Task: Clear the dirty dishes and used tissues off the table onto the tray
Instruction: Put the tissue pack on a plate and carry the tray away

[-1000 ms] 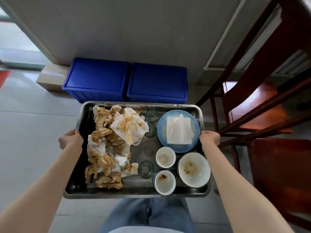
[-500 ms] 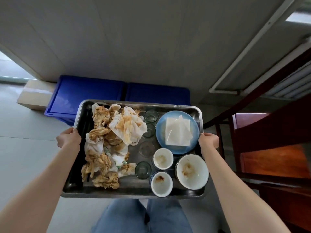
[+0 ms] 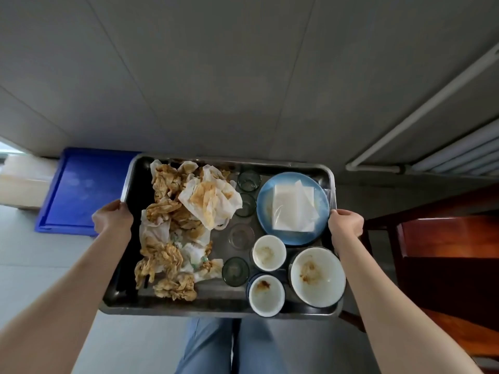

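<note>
- 1 metal tray [image 3: 172, 306], held in the air over the person's legs; both short edges gripped.
- L hand [image 3: 113, 218] curled round the tray's left rim; R hand [image 3: 346, 222] curled round the right rim. Both clench the tray, arms stretched fwd.
- Tray's long axis runs left-right across the view, short sides at the hands; sits about level, far long edge toward the wall [image 3: 216, 76].
- Tissues [image 3: 178, 228]: 1 big stained heap filling the tray's left half; can't count single pieces.
- 4 glasses [image 3: 235, 271] in a rough line down the middle, upright, mouths up.
- 1 blue plate [image 3: 266, 209] at far right w/ a clean folded napkin [image 3: 293, 207] on it.
- 2 small white cups [image 3: 269, 252], stained inside, one nearer than the other, just right of the glasses.
- 1 white bowl [image 3: 318, 276], stained, near-right corner, touching the R forearm side of the rim.
- 1 blue bin [image 3: 81, 193] on the floor at left, partly behind the tray; 1 wooden chair [image 3: 448, 238] at right.
- Vs 0.5 s ago: view tilted up more, wall fills the top; the second blue bin now hidden behind the tray; chair shifted lower right. Load and both grips unchanged.
</note>
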